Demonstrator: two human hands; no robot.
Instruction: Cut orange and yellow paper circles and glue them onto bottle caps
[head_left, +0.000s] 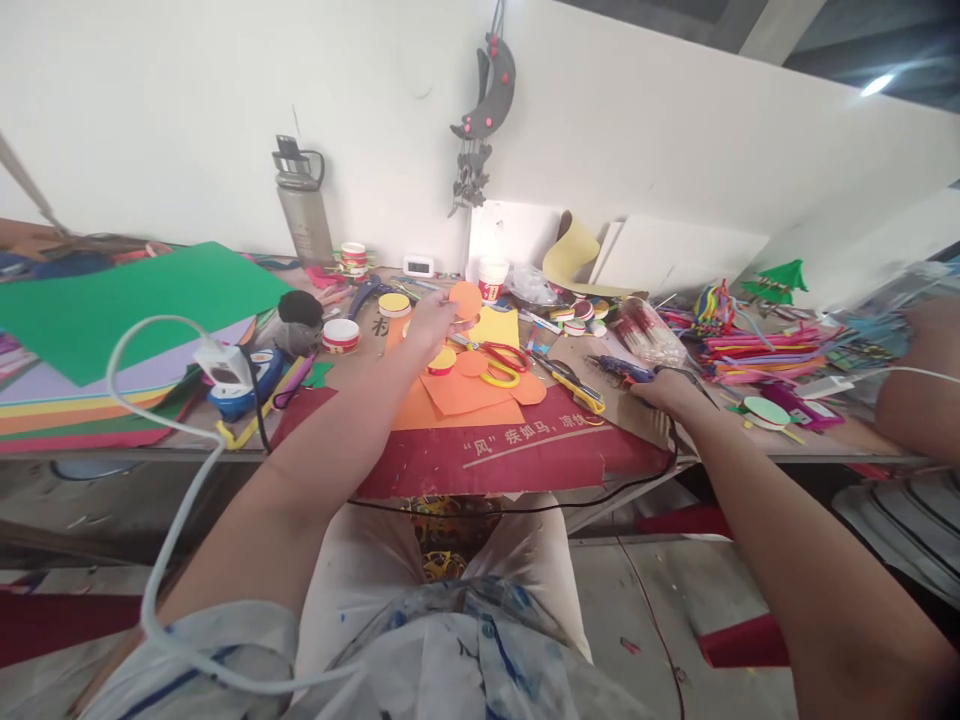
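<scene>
My left hand (433, 328) pinches an orange paper disc (466, 299) above the middle of the worktop. Below it lie orange paper sheets (480, 395), another cut orange disc (472, 363) and a small yellow-topped cup piece (442, 360). Scissors with red handles (507, 354) and others with yellow handles (501, 374) rest on the paper. At the right, my right hand (670, 390) is closed around a blue glue gun (628, 369) with a black cord, its nozzle pointing left. A yellow-and-black cutter (576, 385) lies between the two hands.
A red board (487, 455) runs along the front edge. At left stand a bottle (301, 205), green card (142, 300) and a power strip (244, 378) with a white cable. Right are pipe cleaners (765, 355) and another person's arm (907, 375).
</scene>
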